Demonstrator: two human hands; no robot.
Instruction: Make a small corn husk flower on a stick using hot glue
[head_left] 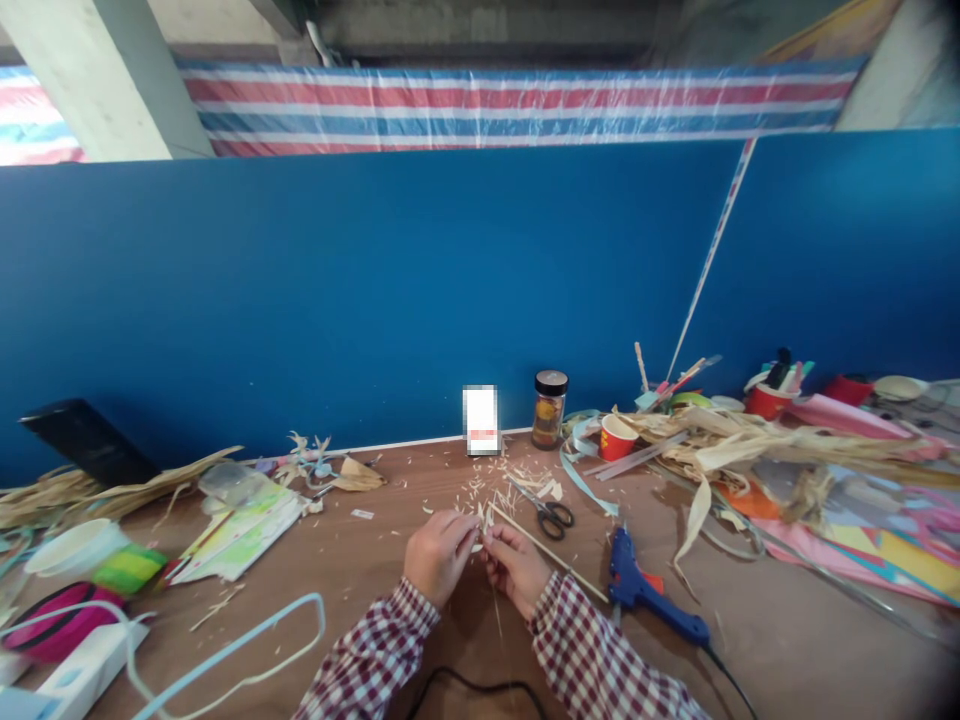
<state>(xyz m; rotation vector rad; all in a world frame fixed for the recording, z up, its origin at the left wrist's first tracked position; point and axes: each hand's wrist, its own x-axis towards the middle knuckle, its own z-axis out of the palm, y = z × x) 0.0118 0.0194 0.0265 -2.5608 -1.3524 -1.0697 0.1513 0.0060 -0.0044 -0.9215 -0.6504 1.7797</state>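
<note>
My left hand (439, 553) and my right hand (516, 566) meet over the middle of the brown table (360, 610), fingers pinched together on a small pale piece of corn husk (478, 530). A thin wooden stick (551, 552) runs from my right hand's fingers down to the right. Husk scraps (495, 490) lie scattered just beyond my hands. Black-handled scissors (551, 512) lie to the right of the scraps, and a blue glue gun (646, 592) lies beside my right forearm.
A blue partition (375, 290) backs the table. A jar (550, 408), red paper cups (617, 437) and a heap of dried husks (750, 445) lie to the right. On the left are a white bowl (71, 547), coloured papers (240, 520), a pale blue strip (247, 640) and a black phone (86, 440).
</note>
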